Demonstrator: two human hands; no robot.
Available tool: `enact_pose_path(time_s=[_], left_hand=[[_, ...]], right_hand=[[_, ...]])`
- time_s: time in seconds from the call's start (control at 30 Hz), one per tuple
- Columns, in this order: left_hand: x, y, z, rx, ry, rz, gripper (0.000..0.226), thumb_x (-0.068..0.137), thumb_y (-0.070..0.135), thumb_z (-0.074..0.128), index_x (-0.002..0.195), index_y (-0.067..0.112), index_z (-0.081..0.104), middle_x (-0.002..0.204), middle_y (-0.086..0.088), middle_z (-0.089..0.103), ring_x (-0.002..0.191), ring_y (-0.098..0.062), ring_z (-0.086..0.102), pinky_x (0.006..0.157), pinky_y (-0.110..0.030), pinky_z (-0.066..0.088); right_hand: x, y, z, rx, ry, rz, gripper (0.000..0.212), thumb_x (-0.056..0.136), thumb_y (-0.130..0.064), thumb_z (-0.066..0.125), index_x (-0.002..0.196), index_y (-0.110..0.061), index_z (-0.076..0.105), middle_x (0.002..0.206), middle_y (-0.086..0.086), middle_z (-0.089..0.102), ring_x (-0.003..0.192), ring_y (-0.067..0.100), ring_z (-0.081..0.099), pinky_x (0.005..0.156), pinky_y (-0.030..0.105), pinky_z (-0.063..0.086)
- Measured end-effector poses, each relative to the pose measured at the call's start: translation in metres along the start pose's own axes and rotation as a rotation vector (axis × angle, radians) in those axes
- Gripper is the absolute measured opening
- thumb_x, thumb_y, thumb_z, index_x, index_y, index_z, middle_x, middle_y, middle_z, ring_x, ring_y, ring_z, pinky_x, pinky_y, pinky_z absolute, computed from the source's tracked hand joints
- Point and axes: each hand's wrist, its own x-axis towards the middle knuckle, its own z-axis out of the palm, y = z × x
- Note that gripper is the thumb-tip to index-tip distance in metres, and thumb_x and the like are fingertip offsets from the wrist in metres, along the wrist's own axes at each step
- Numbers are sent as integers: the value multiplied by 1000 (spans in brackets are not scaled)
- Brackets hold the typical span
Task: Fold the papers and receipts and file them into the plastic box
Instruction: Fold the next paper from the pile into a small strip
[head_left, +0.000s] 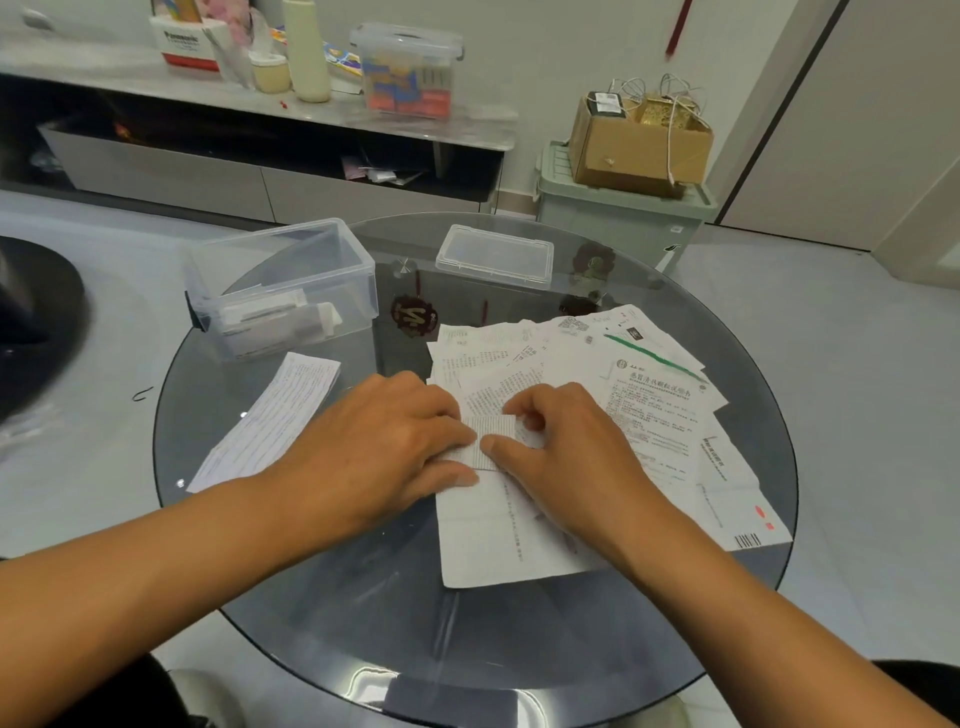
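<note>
A small folded receipt (491, 436) lies on top of a spread pile of papers (644, 395) on the round glass table (467, 639). My left hand (384, 447) presses on the receipt's left end with its fingers laid over it. My right hand (566, 447) pinches the right end between thumb and curled fingers. A long loose receipt (270, 421) lies to the left of my hands. The clear plastic box (283, 288) stands open at the table's far left, with several folded papers inside. Its lid (495, 255) rests at the far middle.
A white sheet (493, 540) sticks out under my hands toward the near edge. Beyond the table are a low TV cabinet (260, 171) with bottles and a lidded container (408, 70), and a green bin (623, 218) carrying a cardboard box (639, 140).
</note>
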Motion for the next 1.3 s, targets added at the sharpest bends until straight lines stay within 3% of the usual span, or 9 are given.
enact_pose_path(time_s=[0.13,0.37,0.5,0.63,0.8,0.93,1.03,1.2,1.3], left_hand=[[-1,-3,-2,39,20,96,47,97,59,46,115,24,72,108,8,70,88,-18,64,71,-34,48],[-3,1,-10,-3,301,163,22,96,33,67,107,15,75,102,0,73,79,-21,65,62,-38,51],[0,9,-24,-631,380,-341,6,90,33,71,88,29,74,76,11,70,66,-6,64,61,-15,48],[3,8,-35,-1113,325,-566,16,81,27,70,89,15,77,78,-7,77,73,-17,75,70,-23,60],[1,8,-31,-1202,292,-597,24,96,26,59,102,14,79,106,1,78,96,-18,75,85,-25,60],[-3,4,-28,-1175,349,-639,16,89,24,68,93,21,83,121,8,70,107,-13,71,93,-27,56],[-3,3,-33,-1240,406,-750,20,81,13,78,100,18,77,107,5,77,98,-12,74,89,-27,57],[-7,3,-44,-1278,417,-758,44,68,-2,84,105,15,66,84,-3,77,77,-14,75,71,-19,58],[-7,-5,-53,-1169,294,-763,43,70,7,86,107,18,67,83,-2,77,76,-11,74,72,-17,58]], right_hand=[[6,-3,-2,62,-37,27,23,93,-48,69,89,-28,61,92,-9,63,81,12,60,72,34,52],[5,-19,-20,622,-79,61,8,96,-25,70,101,-19,66,71,4,72,62,16,61,65,37,47],[2,-24,-28,784,-199,-51,21,95,-48,67,97,-29,76,78,-5,68,66,11,59,69,30,46],[0,-29,-26,837,-195,-29,22,86,-42,75,93,-21,77,73,-3,68,56,11,59,56,23,46],[0,-34,-14,1020,-227,123,28,90,-27,76,100,-1,72,97,12,79,74,20,76,66,27,63],[0,-39,-9,1111,-161,115,16,85,-16,80,86,-3,70,89,17,78,79,25,77,77,31,65],[2,-41,-7,950,-52,53,20,86,-12,81,87,3,68,89,15,79,83,30,78,85,40,64],[2,-50,-3,1008,-142,93,37,86,-14,83,115,-15,61,97,11,79,82,26,79,68,32,65],[4,-50,3,961,-147,57,18,88,-12,80,105,-7,73,88,10,80,77,23,79,65,26,63]])
